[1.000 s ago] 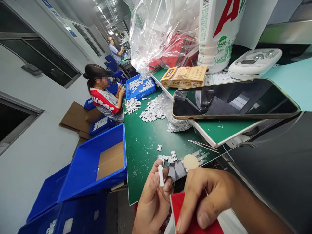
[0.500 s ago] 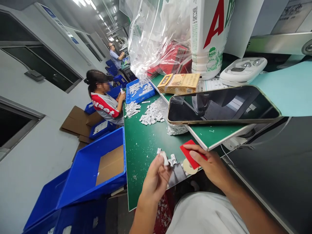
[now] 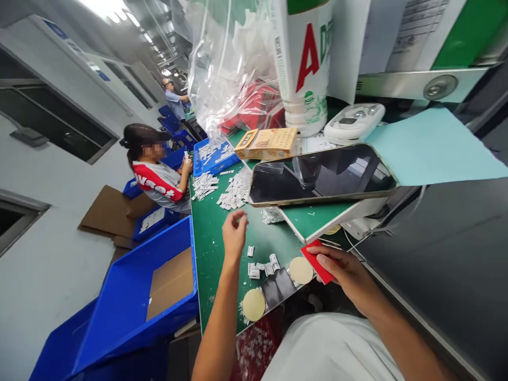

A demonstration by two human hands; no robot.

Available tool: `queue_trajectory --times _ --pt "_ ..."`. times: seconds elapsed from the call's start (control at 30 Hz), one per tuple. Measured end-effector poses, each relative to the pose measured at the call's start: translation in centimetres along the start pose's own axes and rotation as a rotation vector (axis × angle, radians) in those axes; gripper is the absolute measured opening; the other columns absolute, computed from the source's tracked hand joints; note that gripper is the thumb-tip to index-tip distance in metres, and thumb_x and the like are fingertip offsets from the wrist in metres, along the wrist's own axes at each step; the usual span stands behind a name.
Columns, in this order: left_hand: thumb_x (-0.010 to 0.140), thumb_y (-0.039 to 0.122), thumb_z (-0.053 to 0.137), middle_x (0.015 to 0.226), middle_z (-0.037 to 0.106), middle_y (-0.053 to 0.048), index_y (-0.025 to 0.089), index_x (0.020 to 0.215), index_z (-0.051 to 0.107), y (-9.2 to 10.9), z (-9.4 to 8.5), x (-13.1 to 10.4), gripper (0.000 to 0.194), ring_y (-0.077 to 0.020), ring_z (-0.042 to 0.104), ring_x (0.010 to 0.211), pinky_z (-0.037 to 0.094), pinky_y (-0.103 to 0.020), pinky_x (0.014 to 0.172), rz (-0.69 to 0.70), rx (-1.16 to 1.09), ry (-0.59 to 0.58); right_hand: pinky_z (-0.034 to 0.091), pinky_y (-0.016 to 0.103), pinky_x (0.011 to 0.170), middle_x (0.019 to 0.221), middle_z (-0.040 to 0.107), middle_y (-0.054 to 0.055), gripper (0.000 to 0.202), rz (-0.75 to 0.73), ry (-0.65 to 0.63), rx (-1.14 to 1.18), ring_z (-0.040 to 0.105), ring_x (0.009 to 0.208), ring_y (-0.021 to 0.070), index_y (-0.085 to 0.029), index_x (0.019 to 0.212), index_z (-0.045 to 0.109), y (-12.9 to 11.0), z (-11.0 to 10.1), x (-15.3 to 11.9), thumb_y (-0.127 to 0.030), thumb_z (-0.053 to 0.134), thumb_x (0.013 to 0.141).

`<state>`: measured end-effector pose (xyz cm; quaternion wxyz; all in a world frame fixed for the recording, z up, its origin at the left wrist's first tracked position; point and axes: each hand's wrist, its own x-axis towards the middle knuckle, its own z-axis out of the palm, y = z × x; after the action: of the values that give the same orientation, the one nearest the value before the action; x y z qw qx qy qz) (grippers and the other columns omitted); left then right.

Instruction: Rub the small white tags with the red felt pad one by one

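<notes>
My left hand [image 3: 235, 233] is raised over the green table, thumb and fingers curved with a gap between them. No white piece shows in it. It is close to a pile of small white plastic pieces [image 3: 234, 193]. My right hand [image 3: 339, 267] grips a flat red card-like piece [image 3: 317, 259] at the table's front edge, thumb on top. Between the hands, several white pieces with dark markings [image 3: 272, 263] lie beside dark grey pads [image 3: 279, 288]. A cream disc [image 3: 301, 270] sits to the right of the pads, another cream disc [image 3: 254, 305] to the left.
A phone [image 3: 321, 177] leans on the raised green shelf [image 3: 309, 219], with a yellow box [image 3: 266, 143], a white bottle [image 3: 305, 69] and a clear bag [image 3: 222, 69] behind. Blue bins [image 3: 130, 296] stand at the left. A co-worker [image 3: 154, 169] sits beyond, near a blue tray [image 3: 212, 157].
My left hand has moved forward, away from me, and the white piece it held is no longer visible in it. More white pieces show by the pads. The right hand keeps the red piece.
</notes>
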<state>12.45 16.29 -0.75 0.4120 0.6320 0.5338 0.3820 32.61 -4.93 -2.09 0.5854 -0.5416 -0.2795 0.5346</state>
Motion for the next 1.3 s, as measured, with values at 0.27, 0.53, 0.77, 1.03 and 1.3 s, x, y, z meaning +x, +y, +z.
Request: queue_trajectory --times 0.27,0.53,0.77,1.03,1.3 --pt "0.095 0.035 0.066 0.129 0.065 -0.01 0.018 0.124 0.063 -8.0 4.0 -8.6 0.034 -0.0259 0.065 0.112 0.056 -0.049 0.095 -0.178 0.645 -0.291 0.059 0.039 0.079 0.108 0.08 0.009 0.038 0.053 -0.028 0.009 0.073 0.097 0.03 -0.025 0.108 0.082 1.2 0.5 0.9 -0.054 0.074 0.085" --pt "0.095 0.037 0.066 0.127 0.065 -0.01 0.018 0.125 0.063 -9.3 5.6 -7.4 0.035 -0.0252 0.066 0.109 0.057 -0.048 0.092 -0.2 0.612 -0.222 0.057 0.038 0.082 0.109 0.08 0.009 0.04 0.072 -0.051 0.001 0.072 0.1 0.0297 -0.025 0.111 0.081 1.1 1.8 0.3 -0.054 0.073 0.085" --pt "0.097 0.037 0.064 0.1 0.07 -0.005 0.015 0.11 0.065 -6.9 2.7 -8.2 0.025 -0.0178 0.069 0.086 0.059 -0.036 0.077 0.02 0.198 -0.09 0.055 0.032 0.069 0.109 0.079 0.008 0.038 0.064 0.023 0.045 0.071 0.087 0.0251 -0.025 0.108 0.081 1.3 1.9 0.7 -0.055 0.072 0.086" --pt "0.084 0.021 0.079 0.093 0.078 0.0 0.027 0.132 0.057 0.2 -1.0 -14.8 0.054 -0.0148 0.074 0.082 0.059 -0.027 0.078 0.408 0.0 0.118 0.055 0.026 0.068 0.089 0.079 0.006 0.04 -0.108 -0.438 0.134 0.07 0.075 0.0185 -0.023 0.105 0.083 -0.7 4.9 -0.8 -0.057 0.074 0.086" --pt "0.072 -0.002 0.081 0.095 0.081 0.001 0.024 0.117 0.067 1.1 -1.7 -16.9 0.053 -0.0174 0.079 0.08 0.065 -0.028 0.077 0.715 0.003 0.244 0.055 0.031 0.086 0.1 0.082 0.005 0.028 -0.209 -0.378 0.073 0.073 0.095 0.0223 -0.027 0.109 0.083 -3.2 6.1 0.3 -0.045 0.073 0.09"
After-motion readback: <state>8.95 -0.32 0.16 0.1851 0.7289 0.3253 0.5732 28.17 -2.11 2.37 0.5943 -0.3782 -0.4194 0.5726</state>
